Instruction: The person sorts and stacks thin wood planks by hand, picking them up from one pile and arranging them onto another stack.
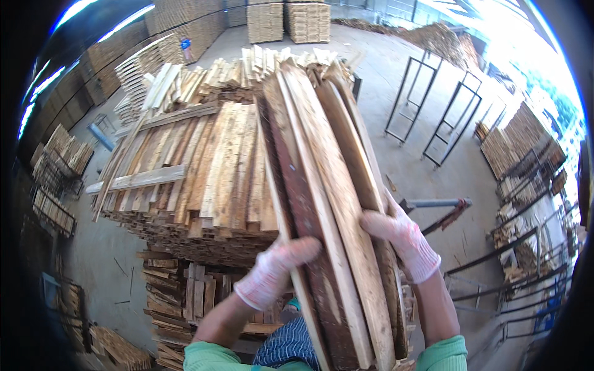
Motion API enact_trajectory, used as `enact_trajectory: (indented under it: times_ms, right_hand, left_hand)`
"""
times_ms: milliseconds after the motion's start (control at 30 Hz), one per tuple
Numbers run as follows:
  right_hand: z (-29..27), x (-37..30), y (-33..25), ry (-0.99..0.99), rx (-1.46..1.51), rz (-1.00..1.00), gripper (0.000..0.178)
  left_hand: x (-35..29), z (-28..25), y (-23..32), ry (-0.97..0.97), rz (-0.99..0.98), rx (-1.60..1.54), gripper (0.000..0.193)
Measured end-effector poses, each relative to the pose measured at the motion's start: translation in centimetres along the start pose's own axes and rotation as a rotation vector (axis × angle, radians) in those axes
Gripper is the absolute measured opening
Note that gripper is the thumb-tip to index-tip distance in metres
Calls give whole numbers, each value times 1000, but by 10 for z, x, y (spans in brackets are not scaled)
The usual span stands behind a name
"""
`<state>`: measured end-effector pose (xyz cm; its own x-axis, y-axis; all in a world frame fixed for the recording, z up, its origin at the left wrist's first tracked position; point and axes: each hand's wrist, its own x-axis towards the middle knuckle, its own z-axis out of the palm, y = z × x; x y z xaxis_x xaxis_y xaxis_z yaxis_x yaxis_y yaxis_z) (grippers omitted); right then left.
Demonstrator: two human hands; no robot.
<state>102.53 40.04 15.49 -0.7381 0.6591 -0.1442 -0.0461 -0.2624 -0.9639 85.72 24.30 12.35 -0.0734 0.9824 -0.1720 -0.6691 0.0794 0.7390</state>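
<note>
A bundle of long rough wooden boards (337, 204) stands tilted in front of me, its far end high and its near end by my body. My gloved left hand (278, 266) grips it from the left side, thumb over a dark reddish-brown board. On the opposite side my gloved right hand (402, 238) clasps the outer boards, thumb on top. Both hands' fingers are largely hidden behind the wood. Left of the bundle is a broad stack of boards (229, 167) laid side by side in layers.
Loose slats (185, 83) lie heaped on the stack's far side. Dark metal frames (455, 120) stand on the concrete floor to the right, and a blue-grey metal bar (436, 203) juts out near my right hand. Shorter wood pieces (164, 303) are piled low on the left. Tall lumber stacks (307, 23) stand behind.
</note>
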Motion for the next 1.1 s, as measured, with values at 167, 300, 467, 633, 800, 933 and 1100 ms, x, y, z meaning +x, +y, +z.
enact_trajectory:
  times_ms: [167,300,467,633,800,933,1100]
  right_hand:
    - [126,105,-24,-268,168,-14,98]
    - [220,196,-7,-306,222,-3,120]
    - [312,296,43,-266,-47,248,112]
    - [370,341,48,-366,-412,563,86]
    - [359,339,40,-331,-542,381,92]
    - [338,344,19,-393,-359,336,62]
    - [303,349,2,-431,51,257,54]
  left_hand:
    - [-28,-71,129,178,218,94,73]
    - [-36,-140,218,307,285,87,63]
    - [-36,-214,304,611,201,496,74]
    - [-27,-323,340,1008,-314,1402,104]
    - [-32,-364,330,1066,-280,1516,117]
    - [-39,-378,335,1093,-245,1448,110]
    - [-46,-410,333,1076,-160,1396,106]
